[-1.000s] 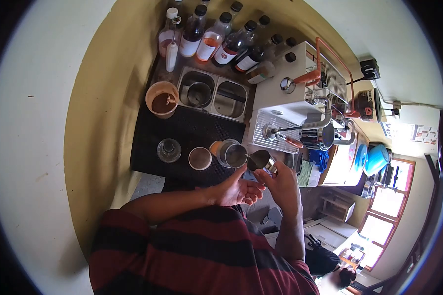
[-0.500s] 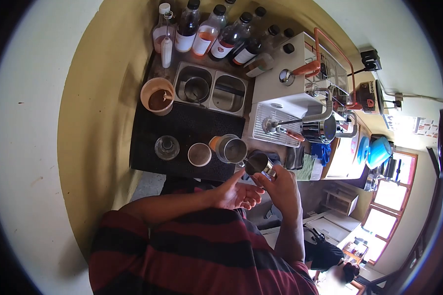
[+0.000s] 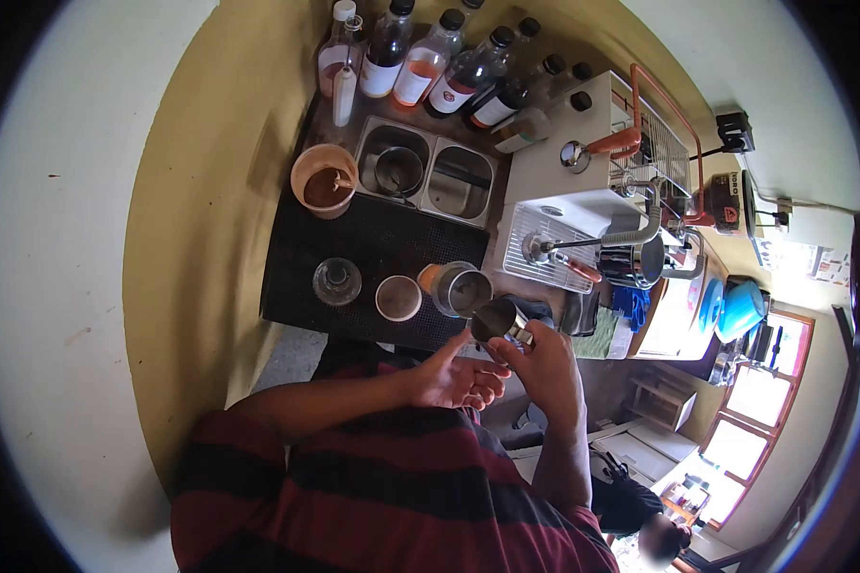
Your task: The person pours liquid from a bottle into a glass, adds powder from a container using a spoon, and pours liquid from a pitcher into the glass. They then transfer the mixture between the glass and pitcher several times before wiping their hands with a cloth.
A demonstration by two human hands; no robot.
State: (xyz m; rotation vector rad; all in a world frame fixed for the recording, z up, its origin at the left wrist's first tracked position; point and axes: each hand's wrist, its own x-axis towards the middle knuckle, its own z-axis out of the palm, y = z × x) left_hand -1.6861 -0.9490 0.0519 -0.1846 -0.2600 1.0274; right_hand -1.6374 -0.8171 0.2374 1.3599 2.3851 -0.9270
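Observation:
My right hand [image 3: 548,371] grips a small stainless steel milk pitcher [image 3: 492,322] at its handle side, tilted so its mouth faces up toward me. My left hand [image 3: 457,380] is palm up and empty just below it, fingers loosely curled and apart, the thumb tip right at the pitcher's side. Beyond the pitcher, a clear glass jug [image 3: 466,292] stands at the front of the black mat [image 3: 301,250]. To its left on the mat are a cup [image 3: 397,298] and a round clear glass vessel [image 3: 337,281]. Something orange [image 3: 428,277] shows beside the jug.
A tub of brown powder [image 3: 324,181] sits at the mat's back left, beside two steel wells [image 3: 460,186]. Several bottles [image 3: 418,72] line the back. On the right stands an espresso machine [image 3: 559,158] with another steel pitcher [image 3: 633,263]. A person [image 3: 631,506] is far right.
The counter and everything on it have shifted slightly right and down in the view. Both hands and the milk pitcher keep nearly the same pose.

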